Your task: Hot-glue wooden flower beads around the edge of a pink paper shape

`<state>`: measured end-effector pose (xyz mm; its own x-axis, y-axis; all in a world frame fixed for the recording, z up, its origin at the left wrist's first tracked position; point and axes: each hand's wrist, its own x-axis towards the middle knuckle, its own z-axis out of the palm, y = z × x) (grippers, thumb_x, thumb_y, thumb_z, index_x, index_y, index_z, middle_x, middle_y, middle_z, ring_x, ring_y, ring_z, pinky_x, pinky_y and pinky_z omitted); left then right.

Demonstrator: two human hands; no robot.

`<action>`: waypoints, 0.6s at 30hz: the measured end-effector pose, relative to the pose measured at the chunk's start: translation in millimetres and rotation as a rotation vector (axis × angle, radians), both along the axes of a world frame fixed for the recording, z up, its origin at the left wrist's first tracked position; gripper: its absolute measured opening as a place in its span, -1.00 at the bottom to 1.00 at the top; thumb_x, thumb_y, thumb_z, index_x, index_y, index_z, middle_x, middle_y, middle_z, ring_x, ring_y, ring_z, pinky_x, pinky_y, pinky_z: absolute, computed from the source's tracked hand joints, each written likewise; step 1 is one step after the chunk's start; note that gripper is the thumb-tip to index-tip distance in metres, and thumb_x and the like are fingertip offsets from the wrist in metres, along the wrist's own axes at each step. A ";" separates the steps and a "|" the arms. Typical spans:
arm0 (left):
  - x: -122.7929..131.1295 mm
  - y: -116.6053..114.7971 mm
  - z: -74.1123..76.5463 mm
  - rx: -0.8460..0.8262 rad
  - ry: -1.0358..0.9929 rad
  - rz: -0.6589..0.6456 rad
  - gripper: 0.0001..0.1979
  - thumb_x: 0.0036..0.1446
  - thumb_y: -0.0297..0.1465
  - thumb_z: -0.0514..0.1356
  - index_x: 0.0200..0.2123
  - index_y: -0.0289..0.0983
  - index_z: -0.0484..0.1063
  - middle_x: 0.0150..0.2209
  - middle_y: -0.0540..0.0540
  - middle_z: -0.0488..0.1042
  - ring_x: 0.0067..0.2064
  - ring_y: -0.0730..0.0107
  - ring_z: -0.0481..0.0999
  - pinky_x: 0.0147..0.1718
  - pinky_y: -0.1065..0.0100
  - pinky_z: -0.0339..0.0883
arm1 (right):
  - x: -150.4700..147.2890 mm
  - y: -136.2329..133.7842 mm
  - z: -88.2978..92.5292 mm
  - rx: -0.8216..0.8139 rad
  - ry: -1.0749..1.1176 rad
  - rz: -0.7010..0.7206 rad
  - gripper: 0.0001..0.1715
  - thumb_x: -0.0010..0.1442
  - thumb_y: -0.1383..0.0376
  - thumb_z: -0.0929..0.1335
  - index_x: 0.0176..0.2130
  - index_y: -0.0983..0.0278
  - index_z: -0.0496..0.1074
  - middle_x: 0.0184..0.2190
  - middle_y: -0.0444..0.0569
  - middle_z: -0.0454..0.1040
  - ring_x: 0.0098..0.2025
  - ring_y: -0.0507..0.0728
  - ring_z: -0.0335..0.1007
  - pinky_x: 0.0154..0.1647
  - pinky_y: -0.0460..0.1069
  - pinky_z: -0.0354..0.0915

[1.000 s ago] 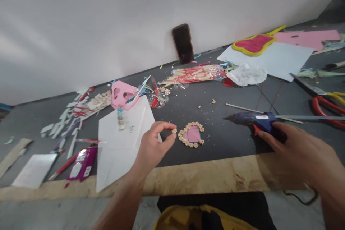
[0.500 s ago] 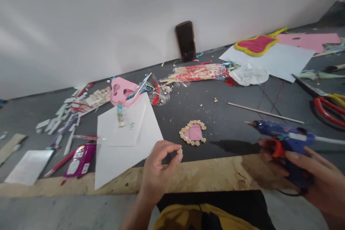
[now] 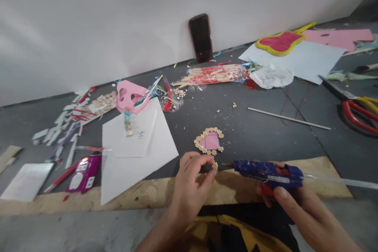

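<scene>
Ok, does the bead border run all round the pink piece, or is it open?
Open: the bead border leaves a gap along the right edge of the pink piece.

- Soft, subdued light covers the scene; pale patches brighten the wall [image 3: 17, 51] far left of the phone [image 3: 201, 37].
- Small glints mark the plastic-wrapped sticks [image 3: 214, 74] just below the phone.
- Right of the phone and lower, the scissors [image 3: 356, 116] cast a soft shadow.
- Below-right of the phone, the glue gun [image 3: 256, 168] has a label too soft to read.
- Wide-angle stretching shows farthest from the phone.
</scene>
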<state>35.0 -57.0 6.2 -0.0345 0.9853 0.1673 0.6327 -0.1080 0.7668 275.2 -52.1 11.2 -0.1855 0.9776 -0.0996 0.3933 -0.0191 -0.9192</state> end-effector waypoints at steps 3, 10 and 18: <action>2.1 1.7 1.4 0.020 -0.015 0.003 -0.77 0.13 -0.52 0.18 -0.14 -0.18 0.38 -0.24 -0.07 0.46 -0.14 0.33 0.44 -0.14 0.27 0.36 | -2.0 0.9 -0.8 0.081 -0.026 0.072 -0.72 0.25 0.11 0.23 -0.24 0.21 0.42 -0.50 -0.09 0.49 -0.51 0.06 0.41 -0.49 -0.09 0.42; 2.8 6.0 1.4 0.019 -0.007 -0.040 -0.80 0.15 -0.52 0.18 -0.16 -0.17 0.40 -0.26 -0.04 0.49 -0.15 0.34 0.44 -0.15 0.31 0.36 | 5.8 -3.6 -15.6 0.082 -0.035 0.056 -0.71 0.24 0.14 0.26 -0.06 0.17 0.36 -0.36 -0.08 0.55 -0.39 0.10 0.51 -0.39 -0.05 0.48; 5.6 6.1 3.1 0.015 -0.017 -0.029 -0.84 0.14 -0.52 0.18 -0.21 -0.19 0.42 -0.28 -0.07 0.49 -0.17 0.31 0.46 -0.17 0.29 0.38 | 6.9 -2.2 -19.9 0.120 -0.036 0.077 -0.76 0.26 0.18 0.25 -0.07 0.12 0.35 -0.35 -0.11 0.56 -0.36 0.10 0.53 -0.35 -0.05 0.48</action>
<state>40.6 -50.9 9.3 -0.0093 0.9833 0.1818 0.6162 -0.1376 0.7755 282.1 -54.3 -8.6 -0.2589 0.9659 0.0093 0.4218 0.1217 -0.8985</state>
